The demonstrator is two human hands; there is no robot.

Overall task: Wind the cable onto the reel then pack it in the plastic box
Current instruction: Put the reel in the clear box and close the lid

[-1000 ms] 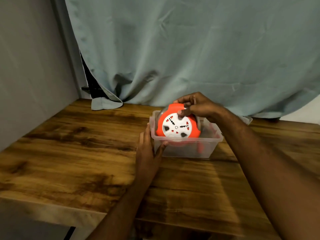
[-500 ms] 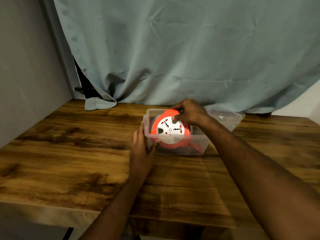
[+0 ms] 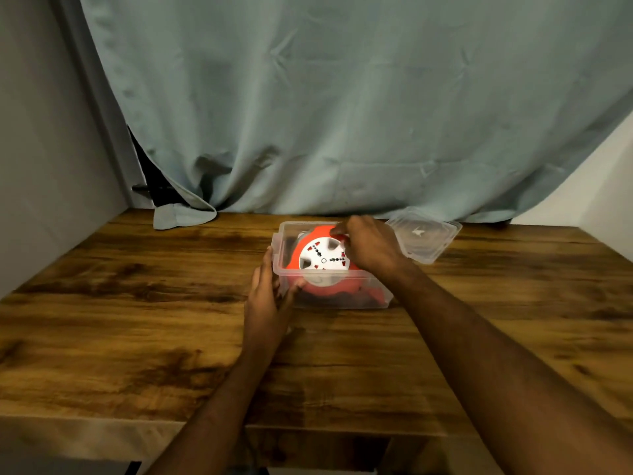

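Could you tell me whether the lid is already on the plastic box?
No, the lid lies on the table behind the open plastic box.

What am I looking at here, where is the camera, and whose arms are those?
There is no machine here. The camera sits on a person's head, looking forward and down, so the two arms are that person's own. On the wooden table stands a clear plastic box. Inside it sits an orange and white cable reel, tilted. The right hand has its grip on the reel's top edge. The left hand rests against the box's left end, steadying it. The box's clear lid lies behind and to the right, off the box. A pale blue curtain hangs behind.
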